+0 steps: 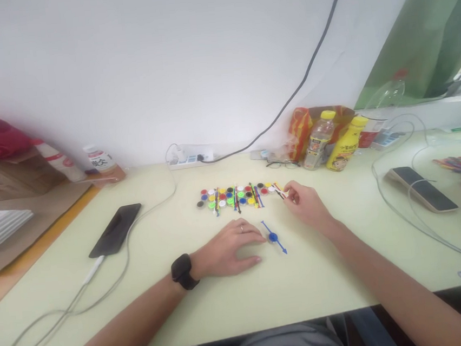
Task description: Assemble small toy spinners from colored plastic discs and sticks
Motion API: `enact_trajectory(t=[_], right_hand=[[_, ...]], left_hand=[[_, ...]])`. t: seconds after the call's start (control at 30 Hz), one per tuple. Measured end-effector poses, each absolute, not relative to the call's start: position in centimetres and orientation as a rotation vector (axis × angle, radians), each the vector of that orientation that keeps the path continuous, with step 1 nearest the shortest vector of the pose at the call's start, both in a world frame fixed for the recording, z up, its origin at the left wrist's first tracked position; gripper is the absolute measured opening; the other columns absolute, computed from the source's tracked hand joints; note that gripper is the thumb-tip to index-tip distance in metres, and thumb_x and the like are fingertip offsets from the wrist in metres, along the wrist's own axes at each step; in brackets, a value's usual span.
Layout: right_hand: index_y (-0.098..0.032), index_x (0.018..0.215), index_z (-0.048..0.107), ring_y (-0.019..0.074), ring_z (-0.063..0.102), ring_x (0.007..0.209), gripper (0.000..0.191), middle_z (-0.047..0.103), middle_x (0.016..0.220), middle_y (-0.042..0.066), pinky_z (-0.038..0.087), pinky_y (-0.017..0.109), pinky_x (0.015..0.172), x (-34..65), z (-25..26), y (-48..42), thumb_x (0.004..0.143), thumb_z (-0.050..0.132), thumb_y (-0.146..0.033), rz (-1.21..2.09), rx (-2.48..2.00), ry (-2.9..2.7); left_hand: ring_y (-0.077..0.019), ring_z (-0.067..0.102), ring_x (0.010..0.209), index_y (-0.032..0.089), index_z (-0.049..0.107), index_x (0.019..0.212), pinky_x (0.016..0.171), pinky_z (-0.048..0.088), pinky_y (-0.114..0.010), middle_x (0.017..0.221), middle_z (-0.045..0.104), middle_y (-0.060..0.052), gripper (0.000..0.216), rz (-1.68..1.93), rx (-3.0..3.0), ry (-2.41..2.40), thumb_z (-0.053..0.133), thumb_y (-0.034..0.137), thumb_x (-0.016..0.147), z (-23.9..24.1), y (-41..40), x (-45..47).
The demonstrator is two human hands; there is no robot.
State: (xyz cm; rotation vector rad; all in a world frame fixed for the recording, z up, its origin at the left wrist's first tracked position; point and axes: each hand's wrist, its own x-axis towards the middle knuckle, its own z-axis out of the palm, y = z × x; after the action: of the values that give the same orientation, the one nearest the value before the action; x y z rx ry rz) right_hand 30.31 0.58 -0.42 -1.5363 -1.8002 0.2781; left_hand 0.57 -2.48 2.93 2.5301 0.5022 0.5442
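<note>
Right hand pinching, left hand open

A thin white plastic arrow sits in the pinch, right of centre; a blue plastic arrow spinner lies beside the left hand. Below, pale-green tabletop stretches to its edge.

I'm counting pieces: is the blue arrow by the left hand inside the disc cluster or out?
Out: the blue arrow lies apart, nearer the person than the disc cluster.

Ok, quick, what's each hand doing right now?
Left hand: open, palm down, beside the round blue plastic arrow spinner.
Right hand: pinched closed at thin white and black plastic sticks; can't tell if it holds one.
</note>
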Motion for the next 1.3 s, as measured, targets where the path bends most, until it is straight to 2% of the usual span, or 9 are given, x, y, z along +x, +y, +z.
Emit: enact_trajectory(t=[0.13,0.27,0.33,0.5,0.67,0.83,1.0,1.13,1.3], right_hand=[[-0.024,0.094,0.059,0.0158,0.053,0.061,0.016,0.062,0.07,-0.003,0.039,0.027,0.059,30.3,-0.5,0.7,0.079,0.054,-0.022,0.283,-1.541,-1.811],[-0.024,0.092,0.059,0.0154,0.052,0.061,0.015,0.059,0.067,-0.004,0.04,0.027,0.06,30.3,-0.3,0.6,0.078,0.055,-0.022,0.276,-1.533,-1.81],[-0.024,0.091,0.059,0.0154,0.051,0.061,0.014,0.058,0.067,-0.004,0.04,0.027,0.06,30.2,-0.2,0.5,0.077,0.055,-0.022,0.281,-1.526,-1.803],[-0.022,0.086,0.06,0.0144,0.049,0.058,0.011,0.056,0.062,-0.005,0.039,0.026,0.057,30.1,0.4,0.2,0.075,0.058,-0.021,0.369,-1.488,-1.754],[-0.021,0.077,0.061,0.0125,0.047,0.056,0.005,0.056,0.062,-0.004,0.036,0.025,0.054,29.9,1.5,-0.3,0.072,0.062,-0.022,0.617,-1.405,-1.711],[-0.019,0.071,0.059,0.0112,0.045,0.057,0.003,0.052,0.061,-0.004,0.035,0.025,0.054,29.5,2.3,-1.0,0.074,0.06,-0.019,1.053,-1.218,-1.837],[-0.018,0.075,0.066,0.0136,0.052,0.065,0.01,0.059,0.07,0.0,0.041,0.027,0.063,28.9,3.0,-1.7,0.078,0.057,-0.015,1.272,-1.049,-1.848],[-0.018,0.081,0.072,0.0148,0.053,0.069,0.018,0.063,0.076,0.002,0.041,0.029,0.065,28.9,3.3,-1.7,0.085,0.055,-0.017,1.286,-1.003,-1.851],[-0.019,0.083,0.074,0.0151,0.05,0.065,0.027,0.053,0.069,0.0,0.042,0.03,0.065,29.5,2.8,-1.2,0.091,0.048,-0.018,1.132,-1.117,-1.871]], left_hand=[[-0.0303,0.061,0.121,0.033,0.064,0.136,0.108,0.048,-0.049,0.131,0.068,-0.01,0.041,0.54,2.556,0.526,0.067,0.039,0.095,3.1,-2.7,0.6],[-0.0376,0.05,0.135,0.037,0.055,0.148,0.114,0.041,-0.057,0.153,0.054,-0.008,0.059,0.419,2.691,0.449,0.071,0.047,0.091,3.5,-3.9,1.1],[-0.0388,0.047,0.137,0.036,0.052,0.15,0.115,0.039,-0.058,0.157,0.05,-0.008,0.062,0.384,2.718,0.445,0.07,0.05,0.092,3.4,-4.3,1.3],[-0.0336,0.048,0.136,0.033,0.053,0.148,0.115,0.04,-0.054,0.149,0.057,-0.01,0.048,0.514,2.686,0.588,0.059,0.042,0.101,2.6,-3.4,1.0],[-0.0284,0.055,0.124,0.028,0.057,0.139,0.109,0.047,-0.049,0.13,0.065,-0.01,0.035,0.713,2.56,0.796,0.051,0.033,0.105,2.3,-2.4,0.6],[-0.0278,0.056,0.122,0.026,0.054,0.141,0.108,0.048,-0.047,0.13,0.064,-0.01,0.037,0.731,2.556,0.868,0.053,0.034,0.105,2.1,-2.3,0.7],[-0.0268,0.058,0.121,0.029,0.054,0.143,0.105,0.05,-0.045,0.132,0.065,-0.008,0.04,0.723,2.588,0.799,0.056,0.032,0.103,1.4,-2.1,0.7],[-0.0266,0.059,0.119,0.029,0.055,0.143,0.104,0.051,-0.045,0.13,0.066,-0.008,0.04,0.713,2.582,0.815,0.056,0.032,0.103,1.2,-1.9,0.7],[-0.0272,0.06,0.116,0.027,0.055,0.143,0.102,0.052,-0.046,0.123,0.069,-0.009,0.041,0.695,2.575,0.905,0.057,0.033,0.102,1.2,-1.9,0.6]])
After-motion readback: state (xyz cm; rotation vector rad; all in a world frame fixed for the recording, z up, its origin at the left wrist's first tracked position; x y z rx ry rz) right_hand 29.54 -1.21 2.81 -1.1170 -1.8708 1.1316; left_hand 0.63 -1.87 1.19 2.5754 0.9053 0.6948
